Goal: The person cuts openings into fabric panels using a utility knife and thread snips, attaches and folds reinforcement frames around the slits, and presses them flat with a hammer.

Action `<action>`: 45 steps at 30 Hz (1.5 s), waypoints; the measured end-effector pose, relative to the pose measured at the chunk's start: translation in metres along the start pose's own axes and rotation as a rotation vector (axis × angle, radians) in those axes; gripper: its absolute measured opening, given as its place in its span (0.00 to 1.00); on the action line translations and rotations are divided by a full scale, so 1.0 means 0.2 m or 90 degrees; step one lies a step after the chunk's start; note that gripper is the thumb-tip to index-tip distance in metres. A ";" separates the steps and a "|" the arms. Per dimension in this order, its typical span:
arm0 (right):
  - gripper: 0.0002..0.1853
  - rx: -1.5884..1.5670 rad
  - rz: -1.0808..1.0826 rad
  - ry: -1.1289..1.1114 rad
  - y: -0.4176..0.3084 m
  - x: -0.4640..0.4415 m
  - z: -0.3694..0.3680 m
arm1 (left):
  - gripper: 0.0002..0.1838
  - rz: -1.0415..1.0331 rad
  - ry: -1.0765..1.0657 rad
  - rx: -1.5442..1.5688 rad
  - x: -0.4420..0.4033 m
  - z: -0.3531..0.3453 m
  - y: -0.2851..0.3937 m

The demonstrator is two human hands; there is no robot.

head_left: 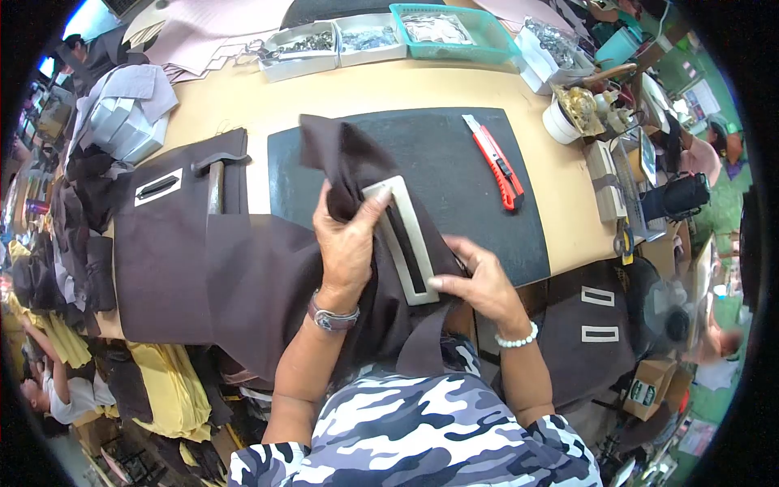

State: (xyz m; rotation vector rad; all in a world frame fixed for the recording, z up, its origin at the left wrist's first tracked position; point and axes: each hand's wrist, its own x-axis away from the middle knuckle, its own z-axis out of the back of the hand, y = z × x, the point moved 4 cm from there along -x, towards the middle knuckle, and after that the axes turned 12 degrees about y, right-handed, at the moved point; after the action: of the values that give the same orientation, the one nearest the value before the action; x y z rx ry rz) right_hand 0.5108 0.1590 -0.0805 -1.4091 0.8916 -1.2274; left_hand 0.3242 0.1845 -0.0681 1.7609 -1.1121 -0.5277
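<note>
A pale rectangular frame with a long dark slot (422, 264) lies against dark brown fabric (260, 276) in front of me. My left hand (347, 247) is closed on its upper end, the thumb pressed on the frame and the fingers behind the bunched cloth. At the lower end, my right hand (483, 284) pinches the frame and fabric, thumb on the front; its other fingertips are partly hidden. Beneath the raised cloth is a black cutting mat (438, 138). A hammer (216, 187) rests on the fabric to the left.
A red utility knife (499, 170) lies on the mat. Trays of small metal parts (304, 45) and a teal basket (462, 49) line the table's back. Brown fabric with two pale frames (599, 315) is at right; another framed piece (158, 188) lies left. Scissors (623, 239) hang at right.
</note>
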 end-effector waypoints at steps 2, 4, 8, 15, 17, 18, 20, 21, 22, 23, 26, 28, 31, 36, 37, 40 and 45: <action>0.22 -0.006 -0.015 0.007 -0.01 0.03 0.05 | 0.14 -0.036 0.020 -0.016 -0.04 0.06 0.02; 0.10 -0.028 0.012 0.077 -0.05 0.03 0.08 | 0.25 -0.139 0.044 -0.174 -0.09 0.13 0.07; 0.06 0.268 0.214 0.103 -0.23 0.00 0.09 | 0.56 -0.688 -0.041 -0.796 -0.08 0.06 0.41; 0.13 0.329 0.544 0.008 -0.44 0.04 -0.12 | 0.12 -0.401 -0.968 -0.966 -0.04 -0.30 0.44; 0.12 0.319 0.500 0.089 -0.42 0.02 -0.06 | 0.08 -0.309 -0.852 -1.027 -0.15 -0.30 0.63; 0.12 0.313 0.478 0.127 -0.41 0.00 -0.02 | 0.07 -0.468 -0.760 -1.068 -0.25 -0.25 0.76; 0.09 0.287 0.387 0.172 -0.31 -0.06 0.07 | 0.11 -0.613 -0.436 -1.293 -0.59 0.01 1.08; 0.08 0.246 0.339 0.187 -0.25 -0.08 0.11 | 0.09 -0.726 -0.258 -1.405 -0.74 0.15 1.30; 0.08 0.205 0.290 0.202 -0.19 -0.11 0.13 | 0.13 -0.736 -0.108 -1.530 -0.96 0.40 1.58; 0.12 0.168 0.274 0.220 -0.12 -0.12 0.15 | 0.16 -0.715 0.046 -1.660 -1.17 0.64 1.85; 0.18 -0.030 0.098 0.240 0.00 -0.11 0.17 | 0.19 -0.453 -0.017 -1.469 -1.13 0.70 1.80; 0.21 -0.037 0.122 0.266 0.02 -0.10 0.17 | 0.21 -0.289 -0.060 -1.325 -1.03 0.77 1.72; 0.20 -0.077 0.122 0.245 0.04 -0.12 0.16 | 0.30 -0.066 0.114 -0.929 -0.68 0.67 1.34; 0.19 -0.185 0.087 0.178 -0.12 -0.05 0.07 | 0.20 0.083 -0.031 -0.452 -0.28 0.33 0.18; 0.19 -0.210 0.081 0.133 -0.18 -0.02 0.02 | 0.16 0.135 -0.109 -0.295 -0.14 0.16 0.10; 0.20 -0.288 0.034 0.071 -0.18 0.04 -0.09 | 0.13 0.150 -0.064 0.071 0.04 -0.03 -0.12; 0.15 -0.240 -0.016 0.128 0.07 -0.01 -0.15 | 0.15 0.142 0.002 0.070 0.08 0.03 -0.17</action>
State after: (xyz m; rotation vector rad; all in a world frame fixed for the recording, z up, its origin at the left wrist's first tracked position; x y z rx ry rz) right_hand 0.4832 0.1520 -0.0966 -1.6128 1.2999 -1.2804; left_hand 0.3431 0.1728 -0.0982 1.7019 -1.3383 -0.3328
